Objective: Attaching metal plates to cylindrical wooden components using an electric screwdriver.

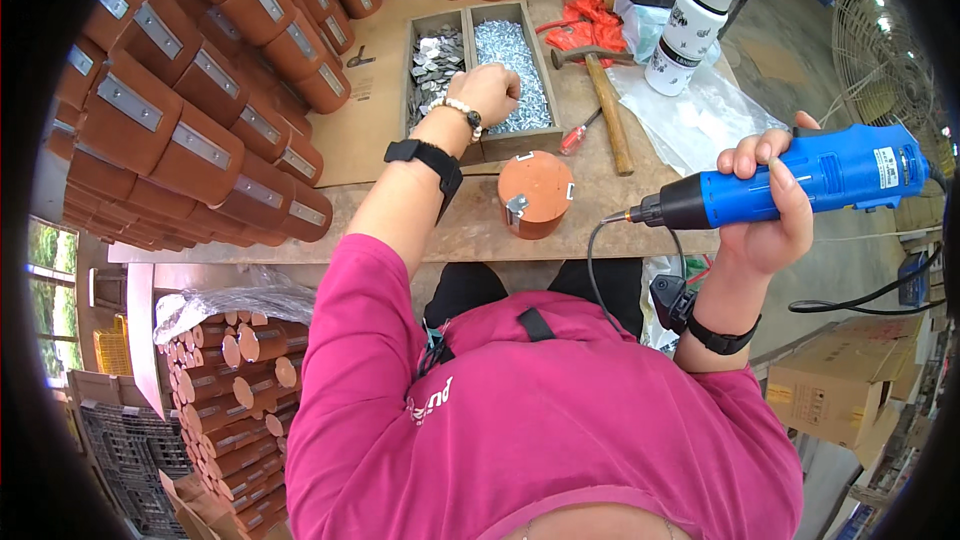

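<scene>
My left hand (485, 95) reaches over the right compartment of a wooden tray (497, 150), its fingers curled at a pile of small silvery screws (510, 45); whatever they pinch is hidden. The left compartment holds flat grey metal pieces (435, 62). My right hand (772, 195) grips a blue electric screwdriver (835, 172) whose bit points left. Between my hands a reddish-brown cylinder (537, 188) stands upright on the table, apart from the bit. A small metal latch (517, 206) sits at its upper edge, and light bracket-shaped marks or fittings show on its top.
Stacked brown cylinders with metal strips (203, 144) crowd the left side. Right of the tray lie a hammer (607, 110), a red-handled screwdriver (575, 138) and a red plastic bag (590, 25). A white bottle (690, 30) stands on clear plastic. A black cable (870, 300) hangs at right.
</scene>
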{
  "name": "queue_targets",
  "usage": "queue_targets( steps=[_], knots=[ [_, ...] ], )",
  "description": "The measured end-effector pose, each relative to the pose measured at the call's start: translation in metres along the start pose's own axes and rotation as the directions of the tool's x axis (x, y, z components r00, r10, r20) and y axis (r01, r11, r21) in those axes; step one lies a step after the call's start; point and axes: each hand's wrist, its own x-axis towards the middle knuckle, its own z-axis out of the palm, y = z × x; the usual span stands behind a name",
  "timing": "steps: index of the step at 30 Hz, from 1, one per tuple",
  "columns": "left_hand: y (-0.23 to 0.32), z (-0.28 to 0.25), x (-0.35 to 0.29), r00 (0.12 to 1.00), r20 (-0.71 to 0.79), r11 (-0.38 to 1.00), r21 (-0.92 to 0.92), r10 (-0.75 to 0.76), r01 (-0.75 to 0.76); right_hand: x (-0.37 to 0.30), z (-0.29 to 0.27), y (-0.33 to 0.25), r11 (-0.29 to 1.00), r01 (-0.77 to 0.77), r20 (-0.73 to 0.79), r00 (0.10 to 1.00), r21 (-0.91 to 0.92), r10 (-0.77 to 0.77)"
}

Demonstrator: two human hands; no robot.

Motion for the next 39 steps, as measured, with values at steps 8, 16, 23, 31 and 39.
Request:
queue_targets(
  steps=[8,16,23,31,39],
  knots=[
    [0.027,-0.030,-0.054,0.939,-0.332,0.920,-0.334,0.090,-0.206,-0.006,0.006,-0.003,0.999,0.018,0.068,0.997,0.028,-0.020],
    [0.041,-0.024,-0.123,0.887,-0.458,0.882,-0.392,0.061,-0.263,-0.012,0.013,0.003,0.999,-0.012,0.041,0.999,0.053,0.010],
    [0.052,-0.009,-0.138,0.913,-0.407,0.774,-0.569,0.027,-0.277,-0.017,0.023,0.007,0.997,-0.047,0.034,0.998,0.055,0.045],
    [0.066,-0.002,-0.136,0.939,-0.322,0.421,-0.873,-0.121,-0.245,-0.020,0.027,0.009,0.999,-0.035,0.036,0.999,0.041,0.034],
    [0.077,-0.006,-0.146,0.990,-0.016,0.325,-0.945,-0.140,0.031,-0.020,0.026,0.011,0.999,-0.004,-0.003,1.000,0.040,0.005]
  ],
)
